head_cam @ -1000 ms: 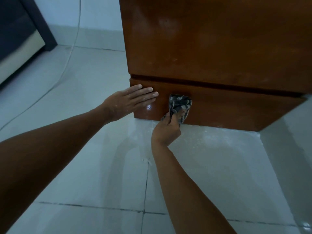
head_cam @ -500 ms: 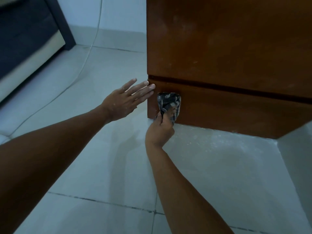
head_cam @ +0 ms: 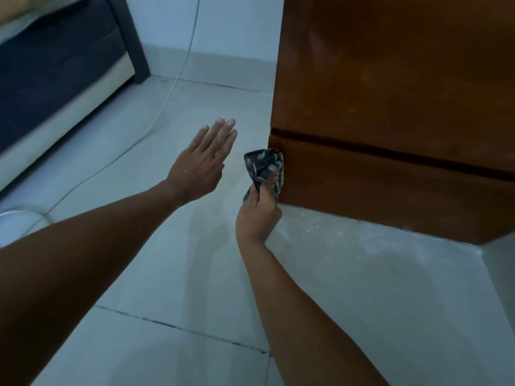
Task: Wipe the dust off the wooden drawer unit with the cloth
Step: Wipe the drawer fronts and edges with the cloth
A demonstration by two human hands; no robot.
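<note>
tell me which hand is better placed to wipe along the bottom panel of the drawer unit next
Right. The right hand already grips the cloth against the drawer unit at its lower corner; the left hand is open, cloth-free, off the wood.

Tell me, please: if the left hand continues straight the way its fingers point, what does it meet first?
Probably nothing near: the left hand points up-right past the wooden drawer unit, toward floor and white wall. Depth is unclear.

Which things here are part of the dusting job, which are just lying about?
Job: wooden drawer unit; cloth, gripped by right hand at the unit's lower corner; left hand, open, off the unit.
Lying about: white cable; dark sofa.
</note>
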